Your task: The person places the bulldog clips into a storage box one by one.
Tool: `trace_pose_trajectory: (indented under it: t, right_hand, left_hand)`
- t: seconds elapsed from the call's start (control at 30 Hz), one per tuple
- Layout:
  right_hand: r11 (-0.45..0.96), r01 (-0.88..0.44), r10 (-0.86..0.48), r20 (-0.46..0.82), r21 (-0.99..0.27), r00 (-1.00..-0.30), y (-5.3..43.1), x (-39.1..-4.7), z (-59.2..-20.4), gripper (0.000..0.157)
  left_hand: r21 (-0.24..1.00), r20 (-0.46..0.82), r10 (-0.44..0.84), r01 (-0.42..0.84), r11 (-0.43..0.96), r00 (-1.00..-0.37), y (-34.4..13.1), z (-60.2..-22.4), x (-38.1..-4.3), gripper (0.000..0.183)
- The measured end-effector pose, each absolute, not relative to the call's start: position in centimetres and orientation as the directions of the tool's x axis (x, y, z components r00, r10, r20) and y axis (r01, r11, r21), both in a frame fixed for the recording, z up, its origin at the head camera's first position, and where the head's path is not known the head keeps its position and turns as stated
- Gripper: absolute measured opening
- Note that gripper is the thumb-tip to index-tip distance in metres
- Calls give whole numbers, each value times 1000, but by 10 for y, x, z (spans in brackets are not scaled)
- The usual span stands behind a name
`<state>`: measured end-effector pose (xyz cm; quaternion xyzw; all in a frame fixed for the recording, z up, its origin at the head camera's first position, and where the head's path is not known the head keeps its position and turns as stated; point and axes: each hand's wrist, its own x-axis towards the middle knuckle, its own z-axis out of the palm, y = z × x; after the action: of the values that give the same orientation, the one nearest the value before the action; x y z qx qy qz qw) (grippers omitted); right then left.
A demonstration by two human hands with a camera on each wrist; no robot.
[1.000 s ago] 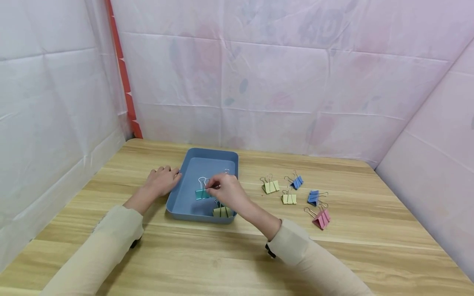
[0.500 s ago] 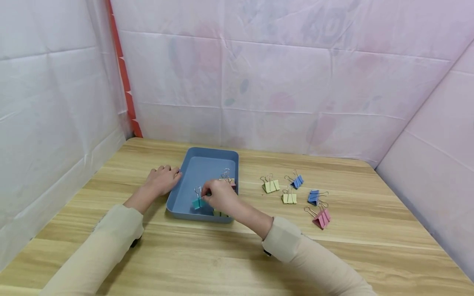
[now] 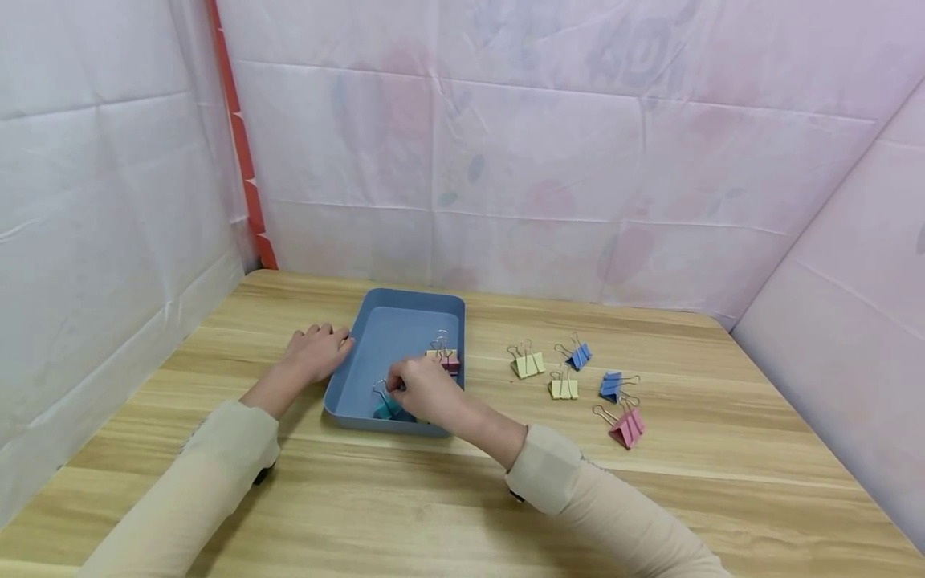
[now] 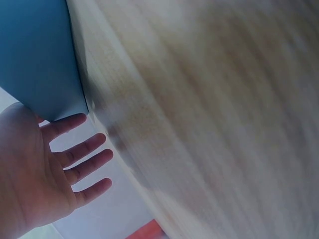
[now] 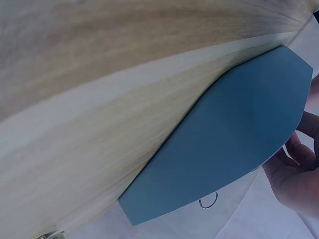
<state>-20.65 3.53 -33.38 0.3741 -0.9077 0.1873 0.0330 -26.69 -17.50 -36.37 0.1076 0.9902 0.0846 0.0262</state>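
Observation:
A blue-grey tray (image 3: pixel 396 329) stands left of the middle of the table. Over its near end, my right hand (image 3: pixel 428 390) has fingers curled at a wire handle of a teal binder clip (image 3: pixel 387 410), which leans low by the near wall. The tray wall (image 5: pixel 214 139) hides the clip in the right wrist view, where part of the right hand (image 5: pixel 299 184) shows above the rim. My left hand (image 3: pixel 314 353) touches the tray's left side; its fingers are spread and fairly straight in the left wrist view. Beside the right hand, a pink binder clip (image 3: pixel 451 363) sits in the tray.
Right of the tray lie two yellow binder clips (image 3: pixel 564 389), two blue binder clips (image 3: pixel 580 356) and a pink binder clip (image 3: pixel 629 429). White sheeting (image 3: pixel 535 160) walls the wooden table (image 3: pixel 405 514) at the back and both sides.
My right hand has come down and toward the near end of the tray with the teal clip, which now tilts lower. The pink clip in the tray has come into sight. The left hand stays put.

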Motion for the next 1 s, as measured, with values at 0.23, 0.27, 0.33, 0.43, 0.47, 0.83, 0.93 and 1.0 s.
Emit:
trace_pose_trajectory:
  t: [0.23, 0.27, 0.33, 0.43, 0.47, 0.83, 0.93, 1.0]
  right_hand:
    - [654, -705, -670, 225, -274, -708, 37, -206, -334, 8]
    - [660, -697, -663, 220, -278, -716, 37, -205, -333, 8]
    - [660, -692, -657, 221, -292, -721, 38, -205, -331, 8]
    - [656, -686, -651, 223, -315, -726, 40, -204, -330, 8]
    - [654, -682, -648, 224, -327, -728, 40, -204, -329, 8]
    - [626, -685, -585, 356, -372, -729, 53, -205, -319, 9]
    - [633, -668, -561, 363, -391, -744, 58, -206, -314, 8]
    - [638, -656, -543, 368, -403, -755, 61, -207, -310, 8]
  left_hand:
    - [182, -44, 216, 205, 962, -975, -175, -365, -267, 52]
    - [185, -45, 214, 202, 962, -976, -174, -364, -267, 52]
    - [185, -38, 214, 204, 961, -976, -175, -364, -267, 52]
    - [184, -22, 216, 209, 961, -976, -175, -364, -267, 52]
    - [182, -17, 217, 211, 960, -976, -175, -364, -267, 52]
    - [178, -14, 213, 207, 962, -977, -176, -367, -267, 52]
    - [174, -11, 213, 208, 963, -977, -176, -367, -268, 51]
    - [173, -13, 214, 209, 963, -977, -175, -366, -268, 51]
